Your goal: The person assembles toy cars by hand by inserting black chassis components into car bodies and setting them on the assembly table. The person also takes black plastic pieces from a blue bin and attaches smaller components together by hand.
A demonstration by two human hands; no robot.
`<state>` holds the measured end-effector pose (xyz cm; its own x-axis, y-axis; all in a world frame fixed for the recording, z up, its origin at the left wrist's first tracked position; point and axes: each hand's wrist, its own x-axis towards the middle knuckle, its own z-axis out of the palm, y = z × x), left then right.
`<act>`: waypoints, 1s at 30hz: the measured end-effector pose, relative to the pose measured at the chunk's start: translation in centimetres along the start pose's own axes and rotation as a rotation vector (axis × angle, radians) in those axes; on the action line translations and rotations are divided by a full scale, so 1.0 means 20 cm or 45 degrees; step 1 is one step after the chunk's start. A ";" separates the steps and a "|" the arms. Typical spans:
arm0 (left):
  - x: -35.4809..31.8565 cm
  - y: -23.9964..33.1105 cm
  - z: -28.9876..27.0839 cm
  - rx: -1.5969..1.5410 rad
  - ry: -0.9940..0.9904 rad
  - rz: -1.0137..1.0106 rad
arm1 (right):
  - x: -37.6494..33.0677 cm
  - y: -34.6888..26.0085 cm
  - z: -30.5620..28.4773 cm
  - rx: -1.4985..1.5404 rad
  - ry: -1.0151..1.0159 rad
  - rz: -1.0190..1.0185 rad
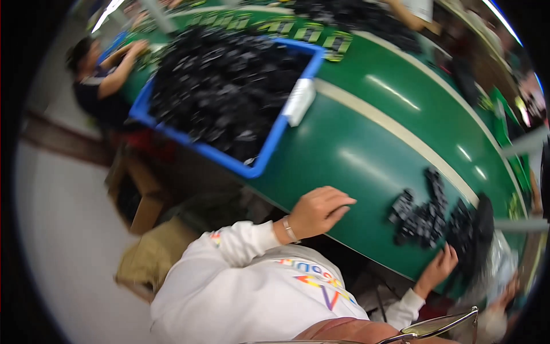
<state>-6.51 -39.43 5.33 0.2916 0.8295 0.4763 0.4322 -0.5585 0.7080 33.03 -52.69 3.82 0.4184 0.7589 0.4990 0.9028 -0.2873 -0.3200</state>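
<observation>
My left hand (pixel 319 212) hovers over the near edge of the green table (pixel 321 155). Its fingers are stretched out with the thumb a little apart, and nothing shows in it. Farther right, my right hand (pixel 439 267) is at the table edge, fingers apart and tips beside a loose pile of small black parts (pixel 421 221). Whether those fingertips touch the parts cannot be made out. Another heap of black pieces (pixel 459 226) lies just beyond that hand. The parts are blurred, so their exact kind is unclear.
A large blue crate (pixel 256 166) heaped with black items stands left on the table, a white label (pixel 299 102) on its side. Green-and-black cards (pixel 338 45) line up behind it. A co-worker (pixel 100 77) works at far left. A cardboard box (pixel 148 209) and clear plastic bag (pixel 497 261) are nearby.
</observation>
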 end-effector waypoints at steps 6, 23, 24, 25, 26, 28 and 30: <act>0.00 0.08 -0.21 -0.243 0.026 0.077 | 0.12 -0.06 0.09 0.248 -0.031 -0.068; 0.82 -0.62 -0.81 1.337 -0.123 0.183 | 0.26 0.01 0.09 0.063 -0.308 -0.236; 0.87 -0.67 -0.76 1.448 -0.234 0.095 | 0.25 0.02 0.09 0.073 -0.310 -0.250; 0.88 -0.72 -0.74 1.547 -0.340 -0.010 | 0.27 0.00 0.07 0.007 -0.366 -0.203; 0.87 -0.78 -0.74 1.490 -0.273 -0.043 | 0.30 -0.02 0.07 -0.060 -0.421 -0.157; 0.86 -0.78 -0.77 1.368 -0.205 -0.044 | 0.32 0.01 0.07 0.068 -0.443 -0.124; 0.84 -0.74 -0.81 1.088 -0.055 -0.078 | 0.32 0.03 0.08 0.198 -0.463 -0.073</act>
<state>-21.88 -17.12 11.31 0.2714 0.8671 0.4178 0.9378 -0.3359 0.0879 36.07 -47.03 5.54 0.2799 0.9366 0.2108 0.8861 -0.1676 -0.4322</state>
